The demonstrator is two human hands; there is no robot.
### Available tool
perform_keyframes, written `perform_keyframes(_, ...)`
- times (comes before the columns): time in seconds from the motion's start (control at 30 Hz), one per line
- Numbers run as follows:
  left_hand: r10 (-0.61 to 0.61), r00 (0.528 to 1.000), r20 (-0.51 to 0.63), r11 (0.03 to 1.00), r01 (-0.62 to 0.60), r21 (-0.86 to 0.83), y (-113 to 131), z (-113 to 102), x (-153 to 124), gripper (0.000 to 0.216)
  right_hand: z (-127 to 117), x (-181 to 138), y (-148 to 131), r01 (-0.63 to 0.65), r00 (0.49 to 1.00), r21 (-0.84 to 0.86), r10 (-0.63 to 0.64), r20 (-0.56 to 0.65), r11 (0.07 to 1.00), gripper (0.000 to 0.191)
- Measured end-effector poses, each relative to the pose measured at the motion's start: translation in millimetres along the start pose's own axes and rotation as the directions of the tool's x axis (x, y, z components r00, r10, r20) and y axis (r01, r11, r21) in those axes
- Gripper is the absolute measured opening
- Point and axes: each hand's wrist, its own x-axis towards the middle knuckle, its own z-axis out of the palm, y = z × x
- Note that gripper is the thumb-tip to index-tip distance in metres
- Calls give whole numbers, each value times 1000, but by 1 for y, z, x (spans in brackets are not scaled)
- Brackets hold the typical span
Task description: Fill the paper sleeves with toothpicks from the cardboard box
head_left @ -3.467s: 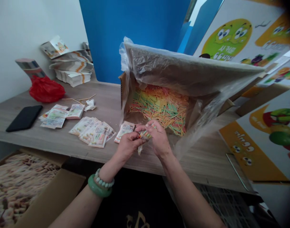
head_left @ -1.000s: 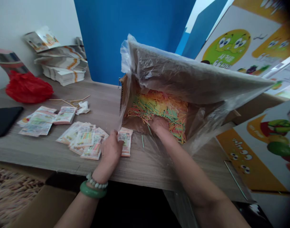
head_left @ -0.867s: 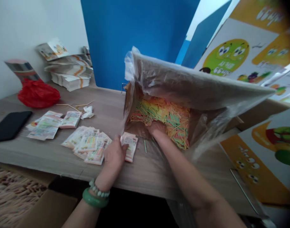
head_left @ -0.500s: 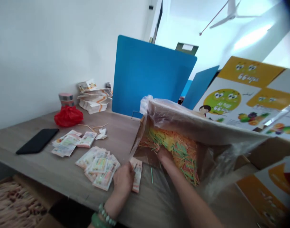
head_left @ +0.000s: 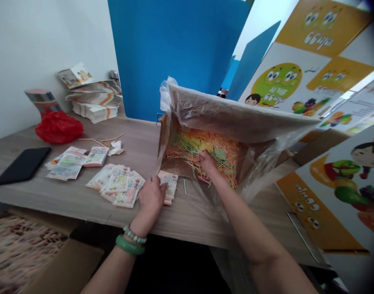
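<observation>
The thin coloured sticks (head_left: 223, 148) lie in a jumbled layer on the floor of an open carton (head_left: 162, 132) on the table (head_left: 187, 218), toward its right end. The person's right hand (head_left: 207, 161) is among them, fingers curled; whether it has closed on any sticks cannot be seen. The left hand (head_left: 152, 195), nearer the front edge, lies over the left side of a small packet stack (head_left: 171, 185); its fingertips are too hidden to show a grip.

Lifted loosely, sticks could slip out and fall short of the carton; one green stick (head_left: 184, 186) already lies bare on the tabletop. The clear liner (head_left: 236, 108) droops over the carton's near wall beneath the right forearm, so a withdrawing arm could snag it. A sideways push by the left hand could run the stack into the fanned packets (head_left: 116, 183) just beside it.

Farther left are more packets (head_left: 67, 163), a crumpled tissue (head_left: 115, 148), a red bag (head_left: 59, 127) and, near the left front, a flat black object (head_left: 23, 165). A blue panel (head_left: 177, 53) closes off the back edge; printed cartons (head_left: 278, 81) crowd the right.
</observation>
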Motion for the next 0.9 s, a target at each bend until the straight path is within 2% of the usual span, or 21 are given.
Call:
perform_keyframes(0.1,71,995,-76,997,-70,16,9,-1,-6,40,3,-8,-5,-2,1000,272,0,10,962,18)
perform_keyframes(0.17,152,982,-112,980,-164,-111,17,-3,-5,38,7,-16,-13,37,996,374,-63,56,927,17)
perform_keyframes(0.27,257,952,-169,846,-306,-437,34,-7,9,46,10,-30,-27,162,970,357,-215,116,920,20)
perform_keyframes(0.33,303,927,-223,767,-376,-521,45,-10,23,52,9,-38,-34,244,949,253,-285,138,936,20)
perform_keyframes(0.4,331,921,-205,790,-389,-473,55,-12,37,46,5,-41,-36,281,941,116,-297,161,953,21)
perform_keyframes(0.53,404,912,-71,889,-410,-206,73,-15,56,37,0,-35,-30,287,937,-90,-260,233,954,26)
perform_keyframes(0.63,526,850,24,850,-526,-18,86,-24,66,33,3,-25,-20,309,917,-117,-263,301,944,22)
perform_keyframes(0.7,558,829,47,828,-559,29,91,-34,71,31,5,-18,-14,302,920,-51,-276,280,952,23)
perform_keyframes(0.73,547,837,27,836,-548,31,92,-40,71,32,5,-14,-12,271,936,-13,-261,237,962,26)
perform_keyframes(0.8,461,887,-43,888,-460,19,86,-49,65,38,1,-7,-8,149,981,-2,-147,129,989,31)
perform_keyframes(0.87,324,942,-91,946,-323,26,73,-51,48,42,-5,-3,-8,-4,996,-94,12,88,996,34)
perform_keyframes(0.9,271,959,-79,962,-268,52,65,-49,37,41,-6,-2,-10,-57,991,-174,77,110,983,35)
